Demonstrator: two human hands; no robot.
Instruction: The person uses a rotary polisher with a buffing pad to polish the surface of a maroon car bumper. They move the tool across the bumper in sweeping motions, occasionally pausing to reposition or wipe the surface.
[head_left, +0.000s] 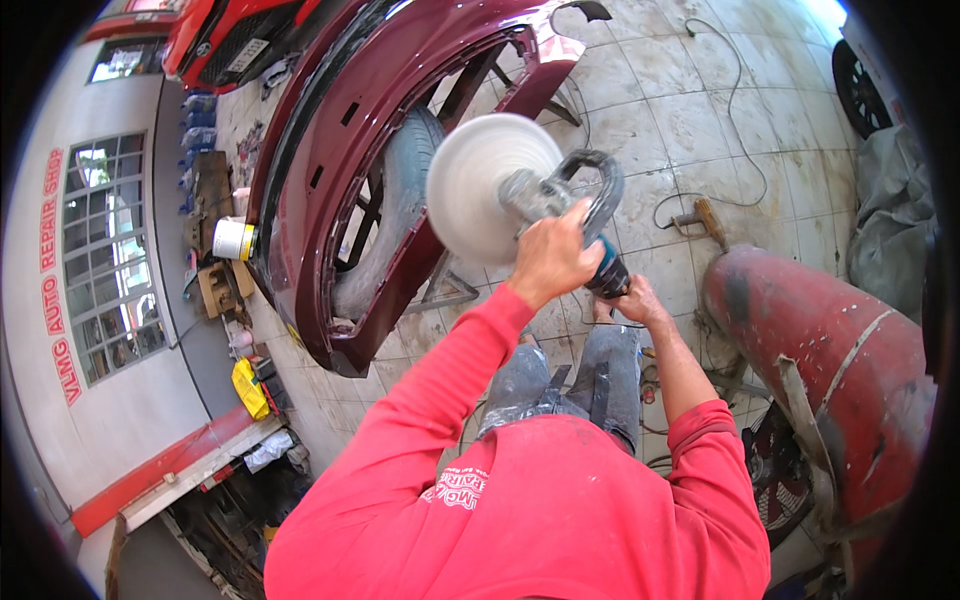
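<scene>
A car polisher with a blue and black body is held in front of me at waist height. My left hand wraps round it just behind its grey head, beside the black loop handle. At its rear end, my right hand grips the black body. The round white polishing pad faces up toward the camera, its surface smeared in rings as if spinning. Left of the pad, a maroon car bumper cover rests on a dark stand; in this view the pad overlaps the bumper's edge, and I cannot tell whether they touch.
Inside the bumper's frame lies a tire. A white and yellow can stands beyond its left side. To my right lies a big red tank, with a hammer-like tool and a loose cable on the tiled floor.
</scene>
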